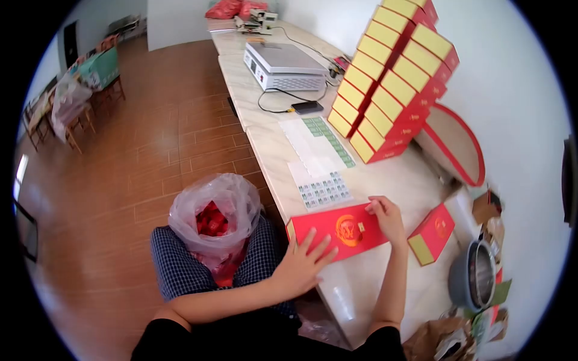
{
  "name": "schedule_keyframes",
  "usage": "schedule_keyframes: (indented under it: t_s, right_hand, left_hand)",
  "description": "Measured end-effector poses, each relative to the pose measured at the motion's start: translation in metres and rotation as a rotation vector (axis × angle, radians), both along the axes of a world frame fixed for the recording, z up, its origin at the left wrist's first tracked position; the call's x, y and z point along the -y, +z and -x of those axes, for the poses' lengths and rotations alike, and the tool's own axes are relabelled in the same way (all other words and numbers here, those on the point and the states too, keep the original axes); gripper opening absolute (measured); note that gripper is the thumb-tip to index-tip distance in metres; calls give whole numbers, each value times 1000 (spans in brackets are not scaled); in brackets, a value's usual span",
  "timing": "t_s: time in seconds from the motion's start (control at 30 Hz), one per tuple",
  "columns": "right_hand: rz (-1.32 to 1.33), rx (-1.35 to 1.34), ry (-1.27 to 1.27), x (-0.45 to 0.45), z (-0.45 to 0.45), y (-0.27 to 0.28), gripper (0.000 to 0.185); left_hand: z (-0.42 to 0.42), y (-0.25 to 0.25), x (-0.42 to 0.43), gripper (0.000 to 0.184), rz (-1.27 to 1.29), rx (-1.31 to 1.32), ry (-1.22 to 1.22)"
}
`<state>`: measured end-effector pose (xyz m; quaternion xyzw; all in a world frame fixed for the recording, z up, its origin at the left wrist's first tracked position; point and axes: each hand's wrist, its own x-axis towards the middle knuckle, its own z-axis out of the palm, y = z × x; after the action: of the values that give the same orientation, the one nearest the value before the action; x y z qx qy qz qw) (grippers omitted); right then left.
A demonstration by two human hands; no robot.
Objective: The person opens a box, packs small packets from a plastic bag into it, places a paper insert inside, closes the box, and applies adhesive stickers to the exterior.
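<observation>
A long red gift box [337, 231] with a gold emblem lies near the table's front edge. My left hand [301, 265] is open, its fingers spread over the left front part of the box. At the box's right end, my right hand [390, 221] has its fingers bent and closed on the far corner. A clear plastic bag [241, 207] of small red packets [212, 220] rests open between my legs. To the right of my right hand lies another red box [435, 231] with a yellow side.
Stacked red and yellow boxes [397, 78] stand against the wall. Sticker sheets [324, 191] lie behind the gift box. Farther back are a black device [307, 107] with a cable and a weighing scale [286, 63]. A grey bucket [462, 280] is at the right.
</observation>
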<state>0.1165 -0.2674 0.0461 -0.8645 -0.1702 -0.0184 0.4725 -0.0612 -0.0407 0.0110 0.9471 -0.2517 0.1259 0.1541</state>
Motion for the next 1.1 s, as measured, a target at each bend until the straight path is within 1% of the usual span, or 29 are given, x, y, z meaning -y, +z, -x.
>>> schedule_keyframes:
  t_s: [0.03, 0.07, 0.1, 0.13, 0.17, 0.2, 0.23, 0.3, 0.33, 0.37, 0.4, 0.43, 0.5, 0.53, 0.57, 0.6, 0.63, 0.67, 0.73, 0.77, 0.8, 0.83, 0.9, 0.93, 0.97, 1.0, 1.03, 1.07, 1.1]
  right_hand:
    - [-15, -14, 3, -9, -3, -1, 26]
    - [90, 58, 23, -21, -6, 2, 27]
    - [188, 127, 35, -32, -8, 5, 28]
    - [199, 135, 34, -40, -16, 5, 28]
    - [288, 144, 60, -48, -28, 1, 32]
    - [372, 152, 86, -53, -43, -4, 35]
    - [372, 155, 82, -55, -62, -13, 35]
    - [678, 119, 87, -63, -100, -35, 41]
    - [675, 124, 93, -69, -111, -43, 41]
    - [779, 25, 256, -78, -121, -51, 43]
    - [884, -77, 422, -89, -124, -53, 46]
    - [887, -75, 433, -98, -122, -59, 46]
    - [883, 50, 526, -117, -93, -63, 45]
    - [892, 31, 536, -124, -77, -57, 45]
    - [842, 55, 596, -131, -59, -46, 43]
    - [787, 80, 651, -135, -47, -39, 40]
    - [788, 62, 651, -136, -42, -36, 40]
    - [749, 70, 653, -138, -39, -34, 37]
    - [711, 80, 654, -139, -46, -31, 33]
    - [629, 33, 610, -138, -52, -30, 33]
    - [548, -13, 565, -139, -59, -30, 34]
    - [547, -17, 564, -140, -67, -33, 34]
    - [524, 151, 358, -144, -77, -40, 28]
    - [505, 185, 289, -144, -80, -45, 24]
    - [498, 174, 281, -143, -83, -51, 24]
    - [518, 211, 245, -142, -87, -60, 23]
    - [539, 247, 206, -139, -90, -67, 22]
    - [531, 231, 193, -137, -88, -67, 22]
    - [533, 219, 224, -136, -86, -63, 22]
  left_hand:
    - [8, 3, 4, 68, 27, 6, -17]
    - [9, 3, 5, 68, 52, 20, -3]
    - [10, 2, 3, 60, 211, -27, -25]
    - [12, 3, 0, 53, 364, -77, -57]
    - [8, 17, -10, 38, 557, -191, -11]
    - [3, 26, -19, 34, 702, -278, 45]
    - [-1, 31, -28, 29, 845, -365, 105]
    - [-18, 21, -45, 23, 953, -345, 157]
    - [-28, 14, -54, 23, 975, -279, 182]
    - [-39, 2, -63, 25, 984, -227, 188]
    - [-49, -8, -72, 26, 945, -157, 223]
    - [-58, -18, -80, 27, 909, -92, 258]
    - [-78, -43, -93, 30, 865, -26, 322]
    - [-83, -42, -98, 31, 795, -11, 356]
    - [-90, -45, -100, 32, 758, 50, 362]
    - [-99, -47, -102, 36, 718, 56, 347]
    - [-108, -50, -101, 40, 676, 66, 328]
    - [-116, -60, -96, 40, 678, 54, 325]
    - [-136, -75, -82, 55, 397, 106, 506]
    - [-142, -75, -76, 55, 397, 104, 506]
    - [-149, -75, -70, 60, 336, 78, 533]
    - [-155, -75, -64, 65, 273, 50, 558]
    - [-163, -73, -56, 62, 248, 68, 557]
    - [-167, -73, -52, 59, 222, 77, 582]
    - [-169, -73, -50, 55, 194, 85, 605]
    - [-171, -73, -49, 55, 185, 73, 594]
    - [-172, -74, -49, 51, 198, 76, 593]
    - [-172, -75, -48, 47, 210, 78, 590]
    - [-172, -75, -47, 47, 197, 69, 574]
